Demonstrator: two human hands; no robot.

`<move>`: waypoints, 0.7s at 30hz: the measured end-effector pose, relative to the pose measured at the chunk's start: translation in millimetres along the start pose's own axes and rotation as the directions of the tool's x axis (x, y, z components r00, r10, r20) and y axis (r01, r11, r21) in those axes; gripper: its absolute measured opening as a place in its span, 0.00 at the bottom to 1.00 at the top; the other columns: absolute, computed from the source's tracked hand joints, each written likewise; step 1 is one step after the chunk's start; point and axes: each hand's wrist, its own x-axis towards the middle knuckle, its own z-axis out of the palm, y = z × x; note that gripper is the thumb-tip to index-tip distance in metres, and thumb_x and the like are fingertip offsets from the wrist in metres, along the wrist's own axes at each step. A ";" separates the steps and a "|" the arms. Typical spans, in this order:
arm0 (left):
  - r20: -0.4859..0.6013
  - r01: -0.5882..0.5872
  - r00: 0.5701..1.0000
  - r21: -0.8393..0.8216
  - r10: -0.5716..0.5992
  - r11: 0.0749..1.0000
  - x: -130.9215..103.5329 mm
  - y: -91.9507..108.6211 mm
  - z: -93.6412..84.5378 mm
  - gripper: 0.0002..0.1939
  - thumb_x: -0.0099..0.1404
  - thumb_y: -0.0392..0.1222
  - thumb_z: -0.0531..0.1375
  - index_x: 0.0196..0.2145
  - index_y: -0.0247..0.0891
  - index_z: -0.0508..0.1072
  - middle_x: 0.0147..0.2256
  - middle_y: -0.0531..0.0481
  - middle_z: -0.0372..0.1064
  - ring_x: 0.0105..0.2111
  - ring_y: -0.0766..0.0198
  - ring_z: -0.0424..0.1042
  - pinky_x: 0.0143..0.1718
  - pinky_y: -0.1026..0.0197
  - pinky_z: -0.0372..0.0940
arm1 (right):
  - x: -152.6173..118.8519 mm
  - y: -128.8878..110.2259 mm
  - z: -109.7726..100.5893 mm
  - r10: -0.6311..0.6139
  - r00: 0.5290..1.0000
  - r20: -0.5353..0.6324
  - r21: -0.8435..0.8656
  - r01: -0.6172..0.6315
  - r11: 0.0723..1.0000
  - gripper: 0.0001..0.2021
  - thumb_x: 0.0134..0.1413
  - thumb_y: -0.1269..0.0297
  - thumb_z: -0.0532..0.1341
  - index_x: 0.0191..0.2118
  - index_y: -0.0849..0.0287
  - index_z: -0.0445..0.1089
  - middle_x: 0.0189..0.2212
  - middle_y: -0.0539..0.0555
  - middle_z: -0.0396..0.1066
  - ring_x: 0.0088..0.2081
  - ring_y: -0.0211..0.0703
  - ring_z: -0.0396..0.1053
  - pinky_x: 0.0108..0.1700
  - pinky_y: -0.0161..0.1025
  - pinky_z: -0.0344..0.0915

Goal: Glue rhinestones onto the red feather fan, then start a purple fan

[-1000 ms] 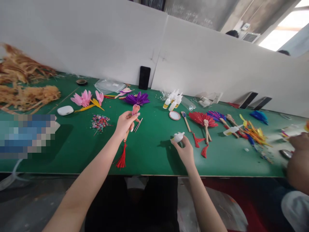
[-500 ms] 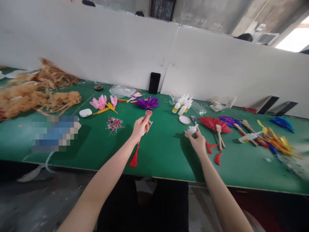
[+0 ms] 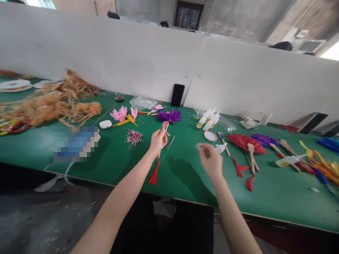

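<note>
Bright, even daylight over your green surface (image 3: 185, 176), with some blur and wide-angle bending.

Light enters from a window at the upper right corner, where it burns out to white. Your arms cast soft, dark shadows on the surface beneath them. Your right hand (image 3: 210, 162) is smeared by motion blur; your left hand (image 3: 158, 139) is sharper. The white partition (image 3: 132, 60) bows at the edges from lens distortion. A pixelated block (image 3: 75, 144) covers a patch at left. The floor below lies dim.

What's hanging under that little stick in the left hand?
A red tassel dangles from the fan handle pinched in the left hand, above the green table. The fingers cover the handle's middle.
</note>
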 end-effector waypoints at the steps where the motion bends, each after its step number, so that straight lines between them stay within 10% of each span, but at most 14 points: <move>1: 0.009 0.008 1.000 0.001 -0.008 1.000 -0.9 0.3 0.3 0.23 0.53 0.59 0.62 0.21 0.34 0.66 0.10 0.59 0.55 0.07 0.76 0.49 0.09 0.68 0.42 | 9.1 -9.0 13.3 -0.130 0.974 0.186 -0.022 0.137 0.990 0.16 0.63 0.56 0.51 0.49 0.59 0.65 0.36 0.56 0.71 0.34 0.42 0.69 0.36 0.37 0.65; 4: 0.038 0.026 0.999 -0.007 -0.026 1.000 -1.8 2.5 -0.3 0.23 0.54 0.59 0.62 0.22 0.34 0.66 0.10 0.59 0.56 0.06 0.77 0.48 0.09 0.68 0.41 | 39.7 -22.7 54.1 -0.331 0.830 0.450 -0.038 0.388 0.921 0.19 0.60 0.52 0.55 0.52 0.58 0.63 0.51 0.61 0.66 0.52 0.50 0.64 0.48 0.43 0.62; 8: 0.039 0.035 0.999 -0.034 -0.034 0.999 1.8 5.3 -4.0 0.22 0.55 0.59 0.61 0.25 0.34 0.66 0.10 0.60 0.57 0.06 0.77 0.46 0.08 0.68 0.39 | 62.5 -16.1 89.9 -0.338 0.743 0.578 -0.076 0.461 0.884 0.17 0.58 0.48 0.57 0.39 0.59 0.67 0.43 0.59 0.68 0.46 0.48 0.64 0.47 0.41 0.58; 21: 0.054 -0.011 0.999 0.022 0.009 1.000 4.4 3.1 -3.9 0.22 0.55 0.60 0.60 0.25 0.37 0.63 0.10 0.62 0.55 0.06 0.77 0.46 0.08 0.70 0.41 | 107.4 12.3 58.7 0.080 0.940 0.332 -0.147 -0.033 0.989 0.16 0.65 0.58 0.48 0.43 0.66 0.65 0.46 0.70 0.63 0.50 0.59 0.58 0.50 0.54 0.52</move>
